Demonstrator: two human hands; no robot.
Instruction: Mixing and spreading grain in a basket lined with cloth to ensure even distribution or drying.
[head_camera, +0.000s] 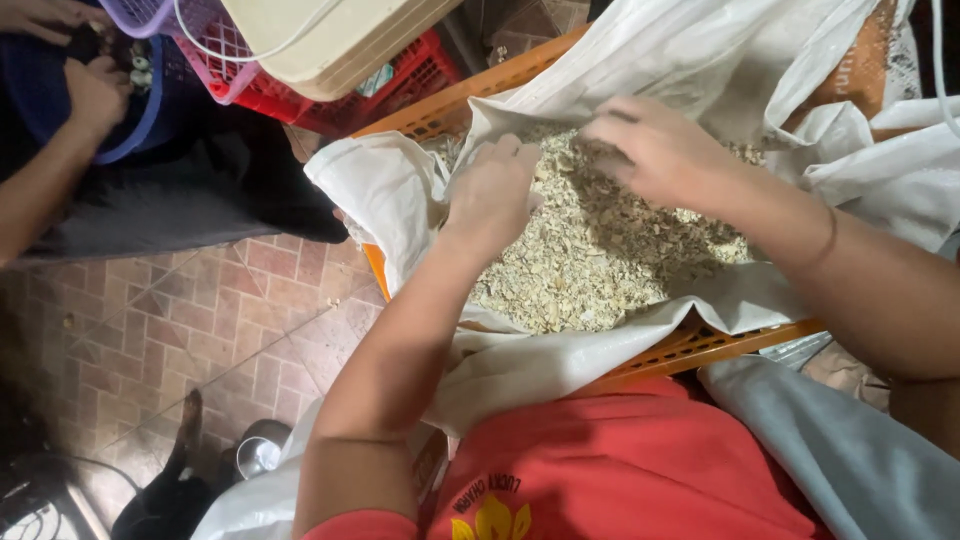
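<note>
Two bare hands work in a pale heap of chopped bits inside a cloth-lined orange crate.

At far left another person's hands (85, 85) reach into a blue basket (140, 120), beside pink and red crates (300, 95) under a cream plastic lid (330, 40). The left hand (495, 195) rests curled on the heap (600, 250), its grip hidden. The right hand (660, 150), just beyond, presses loosely spread fingers into the heap's far side, holding nothing distinct. The white cloth (400, 190) drapes over the orange crate (700, 345); the heap lies directly beneath both hands.

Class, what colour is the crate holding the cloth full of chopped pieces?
Orange crate, seen best in the head view, under the white cloth.
</note>
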